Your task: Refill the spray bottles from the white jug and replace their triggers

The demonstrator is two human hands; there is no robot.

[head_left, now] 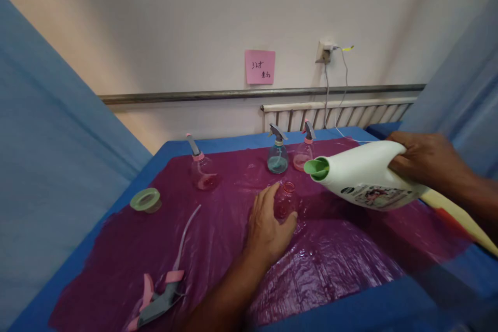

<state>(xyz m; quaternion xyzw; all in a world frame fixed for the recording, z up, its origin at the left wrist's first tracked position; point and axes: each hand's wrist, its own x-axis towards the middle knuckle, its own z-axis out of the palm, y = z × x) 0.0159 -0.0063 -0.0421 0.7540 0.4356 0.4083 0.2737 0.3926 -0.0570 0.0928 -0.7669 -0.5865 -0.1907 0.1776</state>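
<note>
The capless pink bottle [286, 203] stands upright on the purple plastic sheet [116, 254], its round mouth uncovered and facing up. The left hand [268, 223] is the nearer one: it comes from the near side and cups the bottle, fingers along the left flank, thumb round by the lower right. Whether the fingers press on the wall or only rest beside it, I cannot tell.

What matters most is how that mouth lies from the green spout [317, 168]. The spout is to the right of the mouth and a little higher in the view, apart from it and not over it. It belongs to the white jug [361, 172], whose long axis runs sideways and close to level, spout end leftward toward the bottle, base rightward. The right hand [422, 158] grips the jug at its handle, holding it up off the sheet.

Just behind the bottle stand a teal spray bottle [277, 162] and, right of it, a pink-collared spray bottle [302, 160]. Farther left is another spray bottle [205, 180] with its head on. A pale green dish [146, 200] sits near the sheet's left edge; a loose trigger head [163, 298] lies at the near left, its tube pointing away from the person.
</note>
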